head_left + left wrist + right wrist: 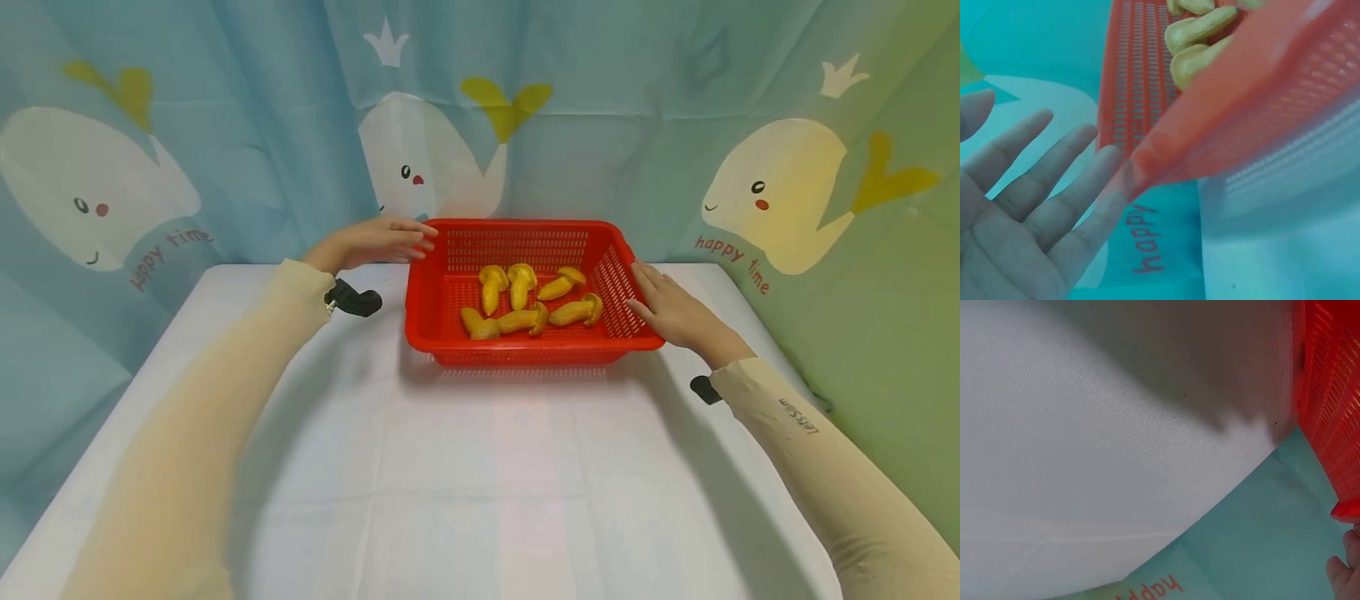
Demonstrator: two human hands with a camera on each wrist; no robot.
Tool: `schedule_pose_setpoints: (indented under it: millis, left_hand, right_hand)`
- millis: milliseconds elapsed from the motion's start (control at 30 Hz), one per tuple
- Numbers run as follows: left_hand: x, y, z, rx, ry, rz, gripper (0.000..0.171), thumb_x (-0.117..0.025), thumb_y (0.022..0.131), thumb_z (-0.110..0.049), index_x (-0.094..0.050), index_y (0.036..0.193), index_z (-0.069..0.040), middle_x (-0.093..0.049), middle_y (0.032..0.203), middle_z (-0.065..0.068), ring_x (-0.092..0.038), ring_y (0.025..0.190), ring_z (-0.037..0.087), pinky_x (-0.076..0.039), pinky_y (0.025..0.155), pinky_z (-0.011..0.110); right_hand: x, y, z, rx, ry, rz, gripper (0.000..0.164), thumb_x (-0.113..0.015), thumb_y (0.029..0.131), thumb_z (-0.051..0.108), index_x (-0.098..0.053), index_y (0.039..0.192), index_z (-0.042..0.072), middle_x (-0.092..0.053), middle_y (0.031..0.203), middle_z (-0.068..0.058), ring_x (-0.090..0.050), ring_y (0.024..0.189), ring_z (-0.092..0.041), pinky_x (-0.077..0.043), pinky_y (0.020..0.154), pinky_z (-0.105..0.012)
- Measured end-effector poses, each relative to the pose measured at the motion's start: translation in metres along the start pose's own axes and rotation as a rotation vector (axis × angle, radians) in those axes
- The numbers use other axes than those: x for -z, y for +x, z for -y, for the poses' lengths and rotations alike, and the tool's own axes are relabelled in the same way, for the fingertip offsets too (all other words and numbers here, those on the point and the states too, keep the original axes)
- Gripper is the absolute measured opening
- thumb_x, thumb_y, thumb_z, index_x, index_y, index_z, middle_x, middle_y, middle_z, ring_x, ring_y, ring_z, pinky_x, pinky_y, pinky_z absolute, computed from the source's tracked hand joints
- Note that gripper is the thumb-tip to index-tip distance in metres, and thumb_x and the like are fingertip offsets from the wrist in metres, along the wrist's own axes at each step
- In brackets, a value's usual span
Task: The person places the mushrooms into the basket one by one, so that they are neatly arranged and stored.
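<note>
A red plastic basket (525,345) with slotted walls stands at the back of the table. Inside lie several yellow mushrooms (521,287) with thick stems. My left hand (378,241) is at the basket's back left corner, fingers extended and spread; in the left wrist view its fingertips reach the basket's rim (1222,103), though firm contact is hard to tell. Over at the right side, my right hand (675,312) lies along the rim with straight fingers. The right wrist view shows only some fingertips (1337,572) by the basket's corner (1346,509).
The basket stands on a white-covered table (450,467). Close behind it hangs a blue curtain (600,150) printed with whales, turning green at the right. Black wrist cameras (358,300) hang below both wrists.
</note>
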State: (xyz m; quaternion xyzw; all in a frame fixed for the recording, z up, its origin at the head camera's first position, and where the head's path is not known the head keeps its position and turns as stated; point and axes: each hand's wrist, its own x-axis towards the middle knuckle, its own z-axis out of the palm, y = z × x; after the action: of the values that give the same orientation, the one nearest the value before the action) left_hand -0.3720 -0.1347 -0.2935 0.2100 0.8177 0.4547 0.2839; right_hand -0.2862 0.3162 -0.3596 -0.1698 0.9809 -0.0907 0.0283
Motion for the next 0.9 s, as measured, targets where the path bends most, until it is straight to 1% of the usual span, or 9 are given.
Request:
schedule_pose_setpoints:
  millis: [167,267,333,433,567,667,733,800,900]
  left_hand:
    - [0.000,-0.016,0.009,-0.061,-0.003,-0.054,0.046,-0.036,0.101,-0.018,-0.032,0.143,0.000,-0.035,0.148,0.021,-0.039,0.134,0.037,-0.027,0.115,0.049]
    - [-0.002,-0.023,0.014,-0.084,0.007,-0.091,0.046,-0.037,0.101,-0.019,-0.033,0.144,-0.002,-0.036,0.148,0.019,-0.038,0.134,0.036,-0.027,0.115,0.050]
    - [-0.006,-0.027,0.016,-0.102,0.021,-0.135,0.047,-0.040,0.101,-0.021,-0.035,0.143,-0.003,-0.037,0.148,0.017,-0.039,0.134,0.035,-0.028,0.114,0.051]
    - [-0.013,-0.034,0.019,-0.122,0.048,-0.232,0.048,-0.043,0.100,-0.023,-0.036,0.143,-0.004,-0.037,0.148,0.018,-0.036,0.135,0.036,-0.028,0.113,0.053]
    - [-0.025,-0.043,0.024,-0.138,0.098,-0.424,0.047,-0.044,0.100,-0.021,-0.037,0.144,-0.007,-0.036,0.148,0.018,-0.035,0.134,0.036,-0.030,0.111,0.055]
    - [-0.035,-0.050,0.027,-0.165,0.199,-0.580,0.046,-0.044,0.099,-0.019,-0.038,0.143,-0.007,-0.037,0.148,0.017,-0.038,0.133,0.036,-0.031,0.110,0.054]
    - [-0.042,-0.055,0.028,-0.173,0.289,-0.657,0.046,-0.043,0.099,-0.017,-0.037,0.143,-0.005,-0.035,0.149,0.018,-0.035,0.135,0.037,-0.029,0.112,0.053]
    - [-0.049,-0.060,0.028,-0.152,0.405,-0.711,0.050,-0.044,0.098,-0.019,-0.033,0.145,-0.005,-0.032,0.150,0.021,-0.032,0.137,0.039,-0.027,0.112,0.055]
    - [-0.058,-0.063,0.028,-0.093,0.561,-0.746,0.059,-0.047,0.097,-0.024,-0.025,0.148,-0.005,-0.020,0.153,0.024,-0.026,0.139,0.042,-0.026,0.111,0.058]
  right_hand:
    - [0.000,0.000,-0.001,0.002,0.001,-0.002,0.069,-0.038,0.100,0.032,-0.004,0.149,-0.001,-0.006,0.156,-0.023,-0.008,0.143,-0.042,-0.008,0.117,-0.056]
    - [0.000,0.000,-0.002,0.002,-0.001,-0.002,0.069,-0.038,0.100,0.032,-0.004,0.149,-0.002,-0.006,0.156,-0.023,-0.008,0.143,-0.042,-0.007,0.117,-0.056]
    - [0.000,0.001,-0.002,0.004,-0.002,-0.005,0.069,-0.038,0.100,0.032,-0.005,0.149,-0.002,-0.006,0.156,-0.024,-0.008,0.143,-0.042,-0.007,0.117,-0.056]
    - [0.000,0.002,-0.003,0.010,-0.001,-0.010,0.068,-0.038,0.100,0.031,-0.005,0.149,-0.003,-0.007,0.156,-0.025,-0.009,0.143,-0.043,-0.007,0.117,-0.057]
    - [-0.001,0.002,-0.004,0.012,-0.005,-0.017,0.068,-0.038,0.100,0.032,-0.006,0.149,-0.003,-0.008,0.156,-0.025,-0.009,0.143,-0.043,-0.007,0.117,-0.056]
    - [-0.001,0.001,-0.004,0.001,-0.020,-0.018,0.068,-0.037,0.100,0.033,-0.006,0.149,-0.004,-0.008,0.155,-0.026,-0.009,0.143,-0.042,-0.007,0.117,-0.056]
    - [-0.001,0.000,-0.002,-0.013,-0.039,-0.025,0.068,-0.036,0.100,0.033,-0.007,0.148,-0.005,-0.010,0.155,-0.027,-0.009,0.143,-0.043,-0.008,0.117,-0.056]
    - [0.000,-0.002,0.000,-0.037,-0.073,-0.039,0.068,-0.036,0.100,0.033,-0.008,0.148,-0.006,-0.011,0.154,-0.027,-0.009,0.143,-0.043,-0.008,0.117,-0.057]
    - [0.003,-0.006,0.004,-0.076,-0.129,-0.066,0.069,-0.035,0.100,0.035,-0.009,0.148,-0.006,-0.011,0.154,-0.028,-0.010,0.143,-0.044,-0.008,0.115,-0.060]
